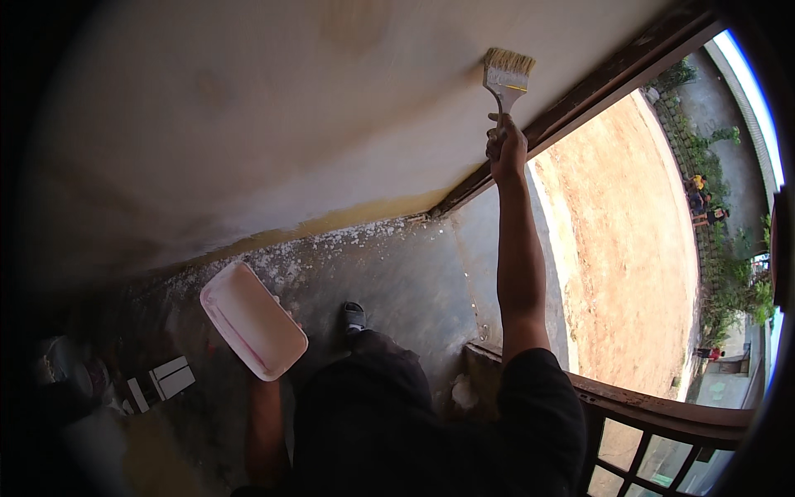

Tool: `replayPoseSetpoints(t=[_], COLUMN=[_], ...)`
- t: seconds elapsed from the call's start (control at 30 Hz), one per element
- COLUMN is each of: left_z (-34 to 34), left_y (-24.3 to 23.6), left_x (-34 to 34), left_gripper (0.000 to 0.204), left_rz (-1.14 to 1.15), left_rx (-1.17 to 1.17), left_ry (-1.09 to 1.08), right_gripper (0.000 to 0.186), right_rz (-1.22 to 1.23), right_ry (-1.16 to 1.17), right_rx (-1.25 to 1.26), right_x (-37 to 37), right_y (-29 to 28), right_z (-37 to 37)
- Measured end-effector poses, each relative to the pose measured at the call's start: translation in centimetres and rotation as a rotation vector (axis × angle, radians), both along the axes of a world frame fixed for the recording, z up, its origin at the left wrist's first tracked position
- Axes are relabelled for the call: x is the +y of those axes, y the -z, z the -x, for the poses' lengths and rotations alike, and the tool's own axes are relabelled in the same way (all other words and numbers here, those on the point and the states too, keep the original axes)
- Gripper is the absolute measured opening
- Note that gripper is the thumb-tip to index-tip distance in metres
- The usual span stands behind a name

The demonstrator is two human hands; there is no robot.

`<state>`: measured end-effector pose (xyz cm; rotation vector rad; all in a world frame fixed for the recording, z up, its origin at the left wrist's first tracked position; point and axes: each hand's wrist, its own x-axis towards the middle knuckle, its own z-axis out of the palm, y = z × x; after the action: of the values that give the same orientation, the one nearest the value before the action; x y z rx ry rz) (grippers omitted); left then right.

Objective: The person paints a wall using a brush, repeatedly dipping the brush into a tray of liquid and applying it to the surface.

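My right hand is closed round the handle of a wide, flat paintbrush, arm stretched far forward. The brush's pale bristles point upward, at or close to the whitish wall, near the dark wooden door frame. Lower on the left, a shallow rectangular plastic tub, pale with pinkish smears along its side, rests in my left hand. Only some fingertips of that hand show past the tub's edge; the rest is hidden under it. How much pale paint lies in the tub I cannot tell.
White splatters dot the grey floor along the wall's foot. White boxes and a blurred bucket-like thing stand at lower left. A windowed door stands at lower right. Outside, several people are by a planted wall.
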<state>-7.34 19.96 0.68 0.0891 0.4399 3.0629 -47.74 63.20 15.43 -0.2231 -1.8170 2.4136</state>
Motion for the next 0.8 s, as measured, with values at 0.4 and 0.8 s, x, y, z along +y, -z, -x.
replayPoseSetpoints(t=[0.4,0.8], left_z=[-2.3,-0.6], left_y=[-3.3,-2.0], left_x=[-1.6,-4.5], left_gripper=[0.070,0.070], left_rz=[-0.065,-0.163], left_rx=[-0.229,-0.148], left_ry=[-0.080,0.064], right_gripper=[0.036,0.044], right_rz=[-0.268,-0.746], right_ry=[0.069,0.047], right_rx=[-0.414,-0.440], right_x=[-2.5,-1.5], right_y=[24.2,22.4], right_z=[-4.5,-3.7])
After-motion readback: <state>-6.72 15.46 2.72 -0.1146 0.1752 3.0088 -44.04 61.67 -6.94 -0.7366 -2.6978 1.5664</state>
